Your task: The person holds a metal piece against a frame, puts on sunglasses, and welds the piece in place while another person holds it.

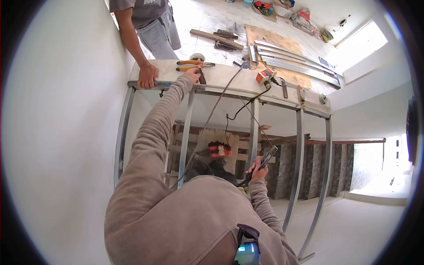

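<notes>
Right hand: the right hand (257, 171) is closed around a dark hand tool (268, 156), held low among the uprights.
Tool position: tilted, its upper end pointing up and to the right; a thin rod (256, 118) slants from there up and left toward the ledge.
Left hand: the left hand (192, 75) is at the far end of the outstretched arm, over the ledge (229, 79), just beside a dark bar (202, 77); its fingers are partly hidden, so whether it grips anything cannot be told.
Pliers: orange-handled pliers (204, 65) lie on the ledge just beyond the left hand.
Metal frame: the metal frame (255, 123) has a top rail along the ledge and several uprights running down from it.
Second person: a co-worker's hand (148, 76) rests on the rail at the left end.
Ledge, right part: a red and white box (265, 76) stands near the rail.
Cable: a long grey cable (219, 99) runs from the ledge down past the left arm.
Below: a red and black object (219, 149), identity unclear, is visible between the uprights.
</notes>
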Demonstrator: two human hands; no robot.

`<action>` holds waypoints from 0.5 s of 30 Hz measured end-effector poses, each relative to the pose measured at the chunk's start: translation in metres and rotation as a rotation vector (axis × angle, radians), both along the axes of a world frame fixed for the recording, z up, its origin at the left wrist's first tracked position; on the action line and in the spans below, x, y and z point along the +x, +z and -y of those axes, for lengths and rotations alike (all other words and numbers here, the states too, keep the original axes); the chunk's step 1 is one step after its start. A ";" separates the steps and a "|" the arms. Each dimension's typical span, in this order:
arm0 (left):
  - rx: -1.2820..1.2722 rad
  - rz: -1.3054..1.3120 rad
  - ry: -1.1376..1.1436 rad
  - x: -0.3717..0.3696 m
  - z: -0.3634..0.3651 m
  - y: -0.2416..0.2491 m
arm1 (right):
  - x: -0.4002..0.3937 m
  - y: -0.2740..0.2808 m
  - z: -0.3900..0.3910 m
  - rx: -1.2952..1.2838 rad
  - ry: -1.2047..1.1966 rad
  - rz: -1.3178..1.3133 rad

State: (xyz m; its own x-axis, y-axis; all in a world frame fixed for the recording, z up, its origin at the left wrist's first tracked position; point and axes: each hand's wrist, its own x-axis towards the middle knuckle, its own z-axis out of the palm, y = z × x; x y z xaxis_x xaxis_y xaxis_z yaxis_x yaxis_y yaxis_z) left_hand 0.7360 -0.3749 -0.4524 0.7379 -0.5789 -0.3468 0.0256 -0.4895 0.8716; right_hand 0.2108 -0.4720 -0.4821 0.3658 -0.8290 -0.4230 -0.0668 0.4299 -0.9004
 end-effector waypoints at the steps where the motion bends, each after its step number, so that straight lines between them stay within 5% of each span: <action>1: -0.190 -0.202 0.145 -0.008 0.000 0.003 | -0.001 -0.002 0.001 -0.005 0.007 -0.002; 4: -0.552 -0.691 0.167 -0.008 -0.007 0.009 | -0.001 -0.001 0.000 -0.003 -0.001 -0.015; 15: -0.799 -0.866 0.077 -0.036 -0.018 0.060 | -0.002 -0.008 0.004 0.022 -0.008 0.000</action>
State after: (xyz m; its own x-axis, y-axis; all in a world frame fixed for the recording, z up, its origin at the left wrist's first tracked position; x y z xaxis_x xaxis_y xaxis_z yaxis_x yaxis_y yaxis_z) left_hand 0.6997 -0.3568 -0.3925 0.4774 -0.8229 -0.3081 0.7643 0.2158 0.6077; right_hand 0.2087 -0.4755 -0.4899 0.3591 -0.8223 -0.4413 -0.0628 0.4505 -0.8906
